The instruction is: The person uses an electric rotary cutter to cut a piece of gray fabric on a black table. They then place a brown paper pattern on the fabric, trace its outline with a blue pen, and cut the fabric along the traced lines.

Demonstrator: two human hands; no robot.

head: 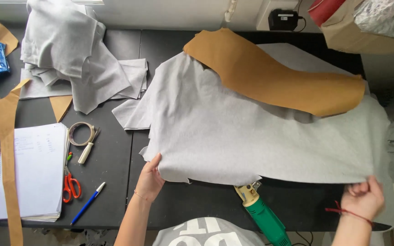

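Head view: grey fabric (251, 132) spread on bench (119, 150), long axis nine-to-three. Left hand (150, 178) pinches near edge at seven o'clock; right hand (365, 198) pinches corner at four o'clock. Brown pattern (274, 75) on top.

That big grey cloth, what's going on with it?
A person holds the grey cloth by its near edge, the left hand at one corner and the right hand at the other. A brown paper pattern lies on top. A green cutting tool pokes out from under the cloth, on the black table.
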